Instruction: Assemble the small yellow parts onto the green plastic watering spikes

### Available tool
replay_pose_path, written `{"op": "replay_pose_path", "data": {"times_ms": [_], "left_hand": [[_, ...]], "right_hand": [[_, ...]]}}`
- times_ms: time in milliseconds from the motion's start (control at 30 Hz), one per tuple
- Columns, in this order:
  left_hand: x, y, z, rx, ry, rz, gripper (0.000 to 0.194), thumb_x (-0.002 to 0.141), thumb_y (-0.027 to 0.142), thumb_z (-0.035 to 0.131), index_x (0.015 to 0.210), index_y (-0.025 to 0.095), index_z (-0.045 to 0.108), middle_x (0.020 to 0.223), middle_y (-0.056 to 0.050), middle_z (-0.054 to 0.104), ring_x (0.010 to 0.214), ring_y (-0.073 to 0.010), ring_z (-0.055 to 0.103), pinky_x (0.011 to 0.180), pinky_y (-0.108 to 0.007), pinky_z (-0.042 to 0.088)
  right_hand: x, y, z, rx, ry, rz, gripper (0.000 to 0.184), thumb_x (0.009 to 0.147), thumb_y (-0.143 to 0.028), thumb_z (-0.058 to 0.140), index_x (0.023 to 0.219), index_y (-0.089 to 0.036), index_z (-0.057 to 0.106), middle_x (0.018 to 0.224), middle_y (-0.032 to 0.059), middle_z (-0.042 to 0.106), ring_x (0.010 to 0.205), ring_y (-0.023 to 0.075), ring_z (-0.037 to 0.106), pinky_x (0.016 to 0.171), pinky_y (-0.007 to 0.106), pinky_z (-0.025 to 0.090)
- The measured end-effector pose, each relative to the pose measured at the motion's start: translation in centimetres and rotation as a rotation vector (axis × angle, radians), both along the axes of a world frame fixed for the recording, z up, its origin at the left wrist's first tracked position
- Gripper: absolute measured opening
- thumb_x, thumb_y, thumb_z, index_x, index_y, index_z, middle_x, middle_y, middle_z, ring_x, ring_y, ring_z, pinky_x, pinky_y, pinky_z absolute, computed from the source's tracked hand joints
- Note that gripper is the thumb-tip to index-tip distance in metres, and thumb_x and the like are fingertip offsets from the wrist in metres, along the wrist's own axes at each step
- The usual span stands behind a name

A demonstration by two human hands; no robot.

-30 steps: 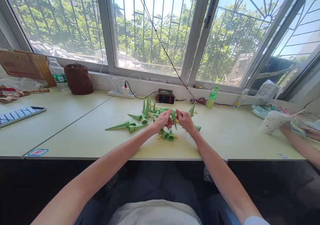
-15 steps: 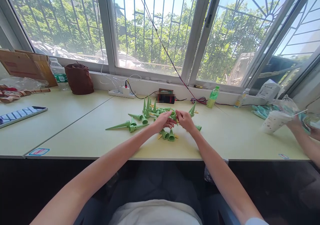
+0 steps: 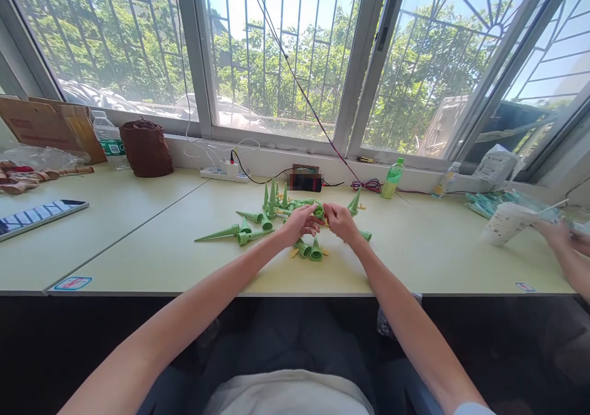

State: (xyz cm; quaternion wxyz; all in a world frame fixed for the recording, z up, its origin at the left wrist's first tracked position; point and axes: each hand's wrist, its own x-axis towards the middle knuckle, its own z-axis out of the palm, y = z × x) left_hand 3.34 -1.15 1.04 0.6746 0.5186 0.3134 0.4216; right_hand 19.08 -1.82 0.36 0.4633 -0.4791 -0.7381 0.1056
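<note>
My left hand [image 3: 302,225] is closed around a green plastic watering spike [image 3: 318,211], whose round open socket faces me. Close against its right side, my right hand [image 3: 340,221] has its fingers pinched; a small bit of yellow shows between the hands, but what these fingers grip is mostly hidden. Several more green spikes lie about on the table. One long spike [image 3: 221,233] points left, and two with open sockets [image 3: 316,252] lie in front of my hands beside small yellow valve pieces [image 3: 294,252]. Behind my left hand a few spikes [image 3: 271,198] stand upright.
A phone [image 3: 41,217], a brown bag [image 3: 145,147] and a water bottle [image 3: 109,141] are on the left. By the window lie a power strip [image 3: 225,172] and a green bottle [image 3: 393,179]. At far right, a co-worker's hands [image 3: 560,237] are near a white cup [image 3: 506,223].
My hands stay at nearly the same spot, with the green spike turned slightly between them. The co-worker's hands at the far right have shifted a little.
</note>
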Motion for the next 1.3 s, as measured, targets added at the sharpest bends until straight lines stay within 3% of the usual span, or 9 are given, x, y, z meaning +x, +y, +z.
{"op": "replay_pose_path", "data": {"times_ms": [167,467,867,1167,1300], "left_hand": [[-0.1,-0.1,-0.1,0.024,-0.008,0.0,0.03,0.08,0.04,0.067,0.09,0.02,0.047,0.072,-0.004,0.066,0.049,-0.0119,0.06,0.042,-0.021,0.044],[-0.1,0.1,-0.1,-0.023,-0.037,0.043,0.048,0.081,0.058,0.062,0.105,0.019,0.05,0.069,-0.006,0.068,0.049,-0.0143,0.062,0.042,-0.022,0.045],[-0.3,0.5,-0.1,-0.038,-0.035,0.075,0.024,0.08,0.034,0.064,0.092,0.018,0.052,0.066,-0.004,0.065,0.049,-0.0131,0.062,0.044,-0.021,0.048],[-0.1,-0.5,-0.1,0.363,0.14,0.072,0.032,0.079,0.04,0.067,0.097,0.018,0.053,0.076,-0.001,0.058,0.05,-0.011,0.061,0.04,-0.021,0.045],[-0.1,-0.9,-0.5,0.645,0.266,0.148,0.037,0.079,0.036,0.067,0.108,0.021,0.05,0.097,-0.004,0.059,0.054,-0.0071,0.059,0.042,-0.018,0.044]], "right_hand": [[0.1,0.3,-0.2,-0.019,0.016,0.039,0.05,0.093,-0.058,0.032,0.062,-0.021,0.042,0.05,-0.0014,0.045,0.052,0.0125,0.04,0.053,0.025,0.031],[0.2,0.5,-0.6,-0.005,0.031,0.086,0.048,0.094,-0.055,0.035,0.062,-0.021,0.044,0.049,-0.0019,0.045,0.052,0.0124,0.042,0.053,0.025,0.032],[0.0,0.1,-0.3,-0.026,0.043,0.158,0.046,0.094,-0.056,0.038,0.065,-0.02,0.044,0.048,-0.0038,0.041,0.05,0.011,0.039,0.052,0.024,0.03],[0.2,0.7,-0.6,-0.009,0.085,0.042,0.051,0.094,-0.057,0.035,0.057,-0.022,0.04,0.047,-0.0008,0.042,0.049,0.0125,0.039,0.05,0.027,0.031],[0.2,0.5,-0.2,-0.025,0.089,-0.015,0.056,0.094,-0.059,0.035,0.052,-0.022,0.038,0.046,0.0004,0.043,0.048,0.0127,0.04,0.05,0.028,0.032]]}}
